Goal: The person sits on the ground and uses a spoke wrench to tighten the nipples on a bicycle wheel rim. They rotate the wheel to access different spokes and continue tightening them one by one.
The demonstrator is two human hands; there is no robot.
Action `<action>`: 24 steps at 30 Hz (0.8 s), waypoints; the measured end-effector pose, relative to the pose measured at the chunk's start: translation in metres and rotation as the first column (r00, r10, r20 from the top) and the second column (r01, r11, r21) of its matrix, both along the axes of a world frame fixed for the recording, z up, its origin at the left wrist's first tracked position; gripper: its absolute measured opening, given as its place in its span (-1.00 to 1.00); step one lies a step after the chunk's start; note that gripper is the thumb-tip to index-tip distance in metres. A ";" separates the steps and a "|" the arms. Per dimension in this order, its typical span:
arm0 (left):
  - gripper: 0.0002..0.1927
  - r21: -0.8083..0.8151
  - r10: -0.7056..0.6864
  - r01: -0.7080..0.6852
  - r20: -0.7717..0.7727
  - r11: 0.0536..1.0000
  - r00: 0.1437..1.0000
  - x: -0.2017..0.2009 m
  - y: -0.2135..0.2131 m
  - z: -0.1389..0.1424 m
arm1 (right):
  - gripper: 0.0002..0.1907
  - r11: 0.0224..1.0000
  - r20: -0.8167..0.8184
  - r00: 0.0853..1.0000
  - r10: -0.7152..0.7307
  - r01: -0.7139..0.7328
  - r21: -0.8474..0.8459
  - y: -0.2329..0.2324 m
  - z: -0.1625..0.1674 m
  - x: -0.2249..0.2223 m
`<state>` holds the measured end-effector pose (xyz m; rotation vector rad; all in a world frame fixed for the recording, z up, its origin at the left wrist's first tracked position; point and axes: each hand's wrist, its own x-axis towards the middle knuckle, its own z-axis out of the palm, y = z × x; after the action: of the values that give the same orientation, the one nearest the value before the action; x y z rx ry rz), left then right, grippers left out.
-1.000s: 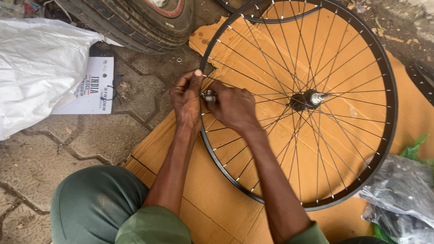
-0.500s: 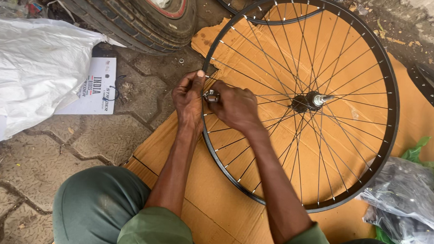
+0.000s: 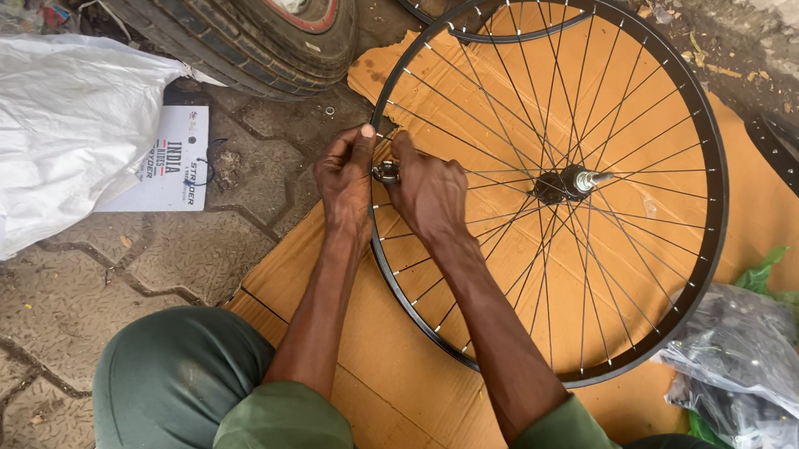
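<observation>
Both hands meet at the left edge of a bicycle wheel (image 3: 547, 182) that lies flat on a sheet of orange-brown cardboard (image 3: 391, 379). The left hand (image 3: 347, 181) pinches the black rim (image 3: 702, 268) from outside, thumb up against it, fingers curled closed. The right hand (image 3: 428, 194) reaches in from inside the rim and closes around a small silvery spoke tool (image 3: 386, 171), which sits just inside the rim between the two hands. Most of that tool is hidden by the fingers, so its exact shape cannot be made out, nor which spoke it bears on.

Lying flat, the wheel has its axle pointing up toward the camera and tilted slightly right; the hub (image 3: 570, 181) shows its silvery axle end. Spokes fan out from it to the rim all round.

At the upper edge a second rim (image 3: 446, 22) is cut off by the frame, as is a large rubber tyre (image 3: 246, 25) at upper left. A white sack (image 3: 49, 133) lies on the paving at left, partly covering a white printed card (image 3: 170, 171). Crumpled plastic bags (image 3: 739, 361) sit at lower right, their contents unclear. Green trouser knees (image 3: 172, 386) fill the bottom.
</observation>
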<state>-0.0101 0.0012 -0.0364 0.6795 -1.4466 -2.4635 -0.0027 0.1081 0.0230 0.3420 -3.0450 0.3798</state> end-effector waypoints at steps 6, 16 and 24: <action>-0.81 0.037 -0.005 0.006 -0.037 0.999 0.999 0.004 0.000 0.003 | -0.65 0.966 0.261 0.944 0.201 -0.146 -0.214 0.013 0.021 -0.001; -0.81 0.046 0.005 -0.001 -0.099 0.999 0.995 0.004 0.000 -0.004 | -0.86 0.914 -0.211 0.917 0.338 -0.373 -0.161 0.013 0.003 0.013; -0.75 0.070 -0.099 0.095 0.067 0.993 0.993 0.001 -0.006 0.002 | -0.80 0.886 -0.279 0.919 0.278 -0.358 -0.294 0.015 0.003 -0.023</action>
<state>-0.0094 -0.0049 -0.0340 0.7328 -1.4615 -2.5964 -0.0262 0.1234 0.0263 0.8065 -2.6259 0.8089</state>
